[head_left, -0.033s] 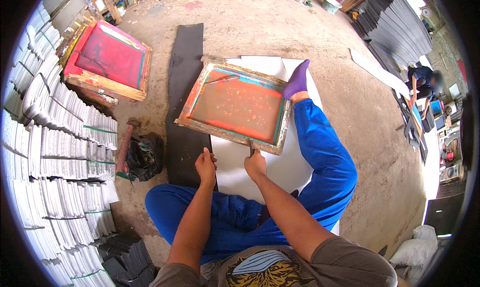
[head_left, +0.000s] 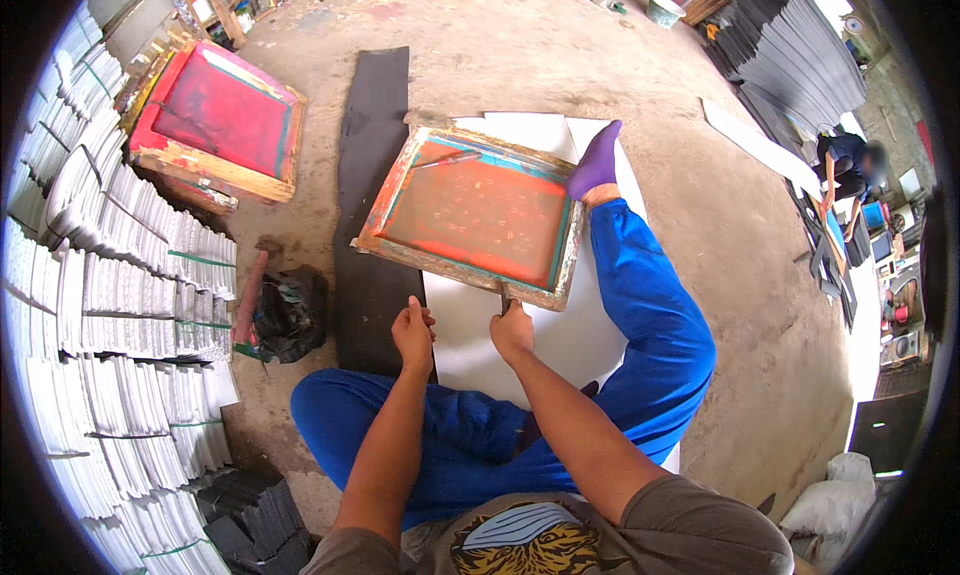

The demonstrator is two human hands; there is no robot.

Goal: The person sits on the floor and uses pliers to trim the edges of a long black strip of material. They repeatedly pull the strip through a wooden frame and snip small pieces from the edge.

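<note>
We inspected a rough, stained concrete floor (head_left: 760,275). Along its left edge rise stacks of thin white sheets (head_left: 120,285), bound with cord. Toward the middle of the floor lies a smooth white sheet (head_left: 465,347); along its left edge runs a matt black strip (head_left: 370,165), long and flat.

We find the screen-printing frame (head_left: 470,215) at the far part of the white sheet, its left corner over the black strip. It is a tilted wooden rectangle, its rim worn and paint-crusted, its mesh stained orange with teal borders and pale flecks. A second, red-coated screen (head_left: 225,120) sits left of the strip's far end. Nearer, a crumpled black plastic bag (head_left: 292,313) lies by the strip's left edge.

The left hand (head_left: 412,337) is loosely curled near the strip's right edge; we cannot tell whether it holds anything. The right hand (head_left: 512,330) grips a dark, narrow piece (head_left: 506,296) at the frame's near edge. A slim tool (head_left: 450,160) lies at the frame's far-left corner.
</note>
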